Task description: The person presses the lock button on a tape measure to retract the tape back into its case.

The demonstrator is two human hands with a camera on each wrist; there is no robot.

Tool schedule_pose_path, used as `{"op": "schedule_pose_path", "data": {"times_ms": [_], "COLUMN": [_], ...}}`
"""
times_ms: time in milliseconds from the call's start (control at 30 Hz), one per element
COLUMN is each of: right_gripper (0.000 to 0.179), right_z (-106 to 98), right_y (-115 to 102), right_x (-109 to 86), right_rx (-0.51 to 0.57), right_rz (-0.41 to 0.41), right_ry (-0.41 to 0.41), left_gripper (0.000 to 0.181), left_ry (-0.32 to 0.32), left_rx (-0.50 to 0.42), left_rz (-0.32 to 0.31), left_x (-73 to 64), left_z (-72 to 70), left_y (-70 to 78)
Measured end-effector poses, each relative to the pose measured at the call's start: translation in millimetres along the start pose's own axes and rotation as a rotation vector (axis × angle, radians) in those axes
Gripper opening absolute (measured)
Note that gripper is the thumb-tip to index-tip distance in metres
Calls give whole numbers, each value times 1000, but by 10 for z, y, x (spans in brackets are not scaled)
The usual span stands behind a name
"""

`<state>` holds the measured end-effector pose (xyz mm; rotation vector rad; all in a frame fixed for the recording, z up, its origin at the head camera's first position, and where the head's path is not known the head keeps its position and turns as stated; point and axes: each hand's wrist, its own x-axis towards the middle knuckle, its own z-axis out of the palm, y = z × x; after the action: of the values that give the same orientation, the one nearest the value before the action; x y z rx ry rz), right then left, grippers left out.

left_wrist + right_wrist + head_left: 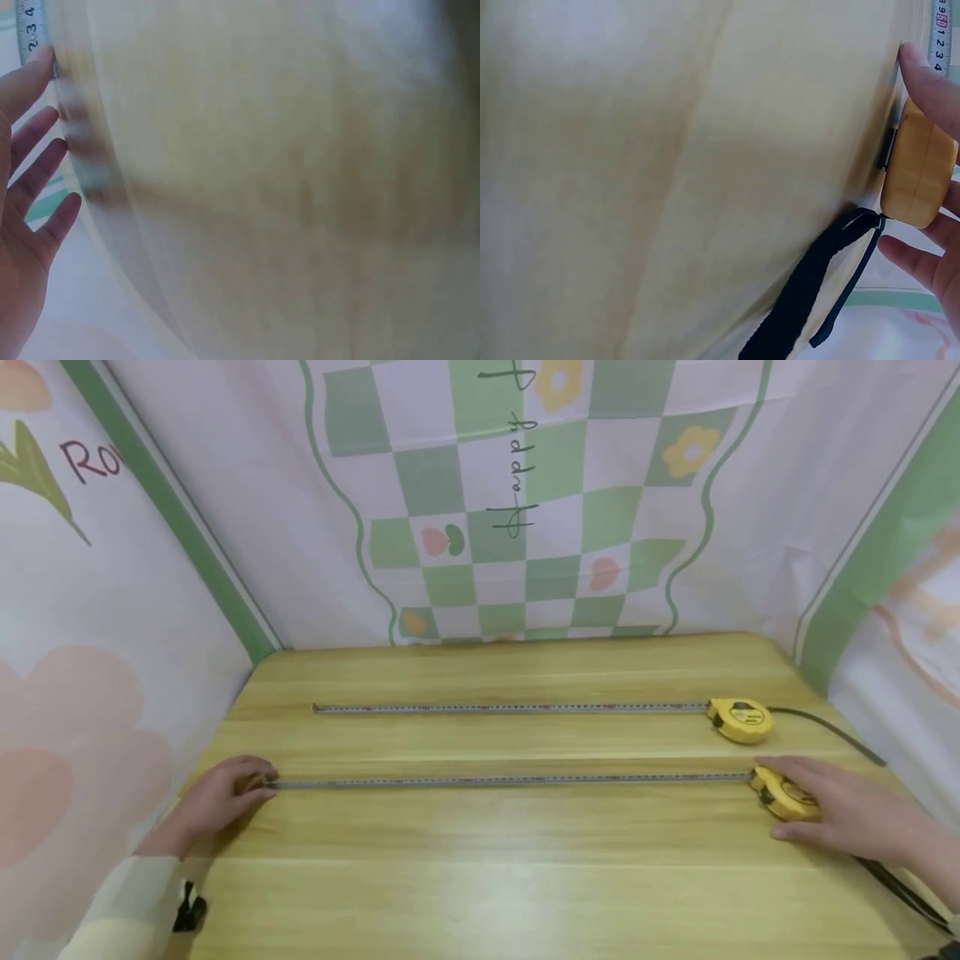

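Two yellow tape measures lie with their blades drawn out across the table. My right hand [862,810] grips the case of the near tape measure [783,797], thumb along its front side. From that case the silver blade [510,779] runs straight left to my left hand [213,793], which pinches its end between thumb and index finger. In the left wrist view the thumb lies on the blade [31,26] near the low numbers, the other visible fingers spread. The right wrist view shows the orange-yellow case [919,165] in the right hand, with a black strap [799,300] hanging from it.
Behind lies the far tape measure [742,722], untouched, its blade [510,707] parallel to the near one and its strap [832,731] trailing right. The wooden table [480,877] has a patterned cloth [495,552] behind it and cloth walls on both sides.
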<state>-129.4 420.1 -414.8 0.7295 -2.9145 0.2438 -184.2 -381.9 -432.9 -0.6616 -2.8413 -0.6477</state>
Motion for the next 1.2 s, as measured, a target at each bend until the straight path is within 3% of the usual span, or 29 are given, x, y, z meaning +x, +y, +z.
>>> {"op": "schedule_pose_path", "data": {"times_ms": [233,467,833,1200], "right_gripper": [89,88,77,77], "right_z": [14,27,29,47], "right_y": [26,41,4,11], "right_x": [-4,-14,34,18], "right_rx": [28,31,15,-36], "right_rz": [26,40,-5,-92], "right_ry": [-22,-12,31,111], "left_gripper": [16,16,14,15], "left_ry": [8,22,-3,21], "left_rx": [-46,-34,-59,-8], "left_rz": [-48,-70,-75,-49], "left_x": [11,26,18,26], "left_z": [-11,17,-15,10], "left_y": [-21,-66,-13,-37]}}
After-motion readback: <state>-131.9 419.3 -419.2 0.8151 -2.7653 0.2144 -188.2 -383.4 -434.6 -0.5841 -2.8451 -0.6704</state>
